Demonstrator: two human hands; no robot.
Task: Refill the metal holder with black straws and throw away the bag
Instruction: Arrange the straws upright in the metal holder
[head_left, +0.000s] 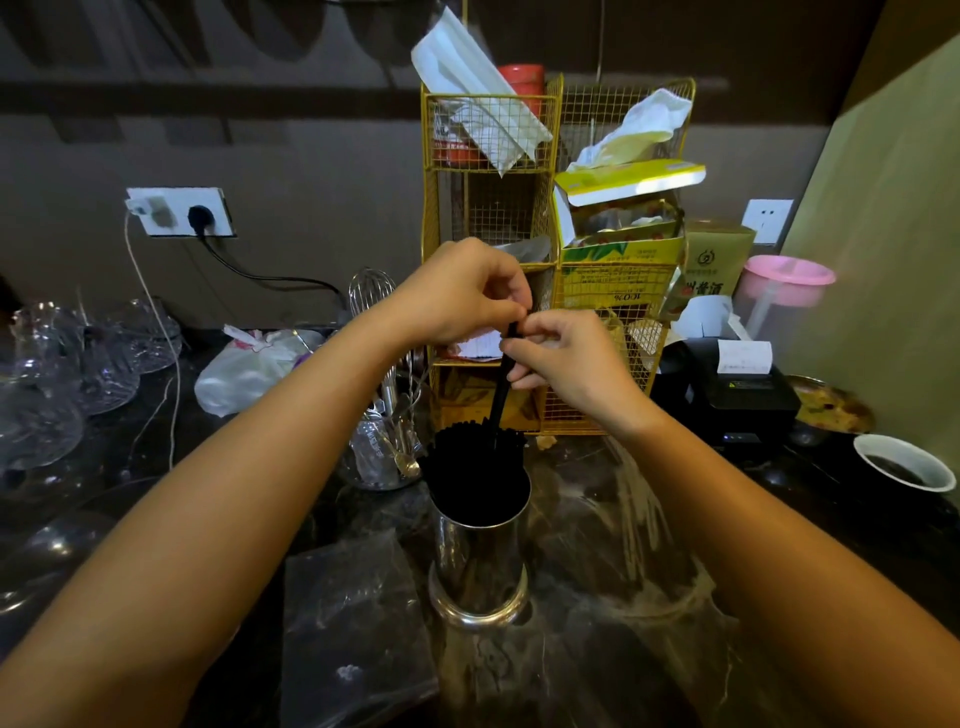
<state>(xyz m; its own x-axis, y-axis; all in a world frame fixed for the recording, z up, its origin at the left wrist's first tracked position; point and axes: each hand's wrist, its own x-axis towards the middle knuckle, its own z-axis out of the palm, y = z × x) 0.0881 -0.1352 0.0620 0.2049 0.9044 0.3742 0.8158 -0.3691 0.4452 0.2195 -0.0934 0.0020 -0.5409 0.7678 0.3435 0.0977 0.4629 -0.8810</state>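
Note:
A shiny metal holder (478, 561) stands upright on the dark counter, packed with black straws (467, 457) that fan out above its rim. One black straw (501, 395) rises higher than the rest, its lower end among the others. My left hand (462, 296) pinches its top end, and my right hand (566, 358) grips it just below, fingers curled around it. A clear, flattened plastic bag (353, 623) lies on the counter left of the holder's base.
A yellow wire rack (550, 218) with boxes and tissues stands right behind the holder. A glass jar of spoons and a whisk (384, 447) sits left of it. Glassware (67, 374) crowds the far left. A receipt printer (727, 384) and a paper cup (904, 462) are right.

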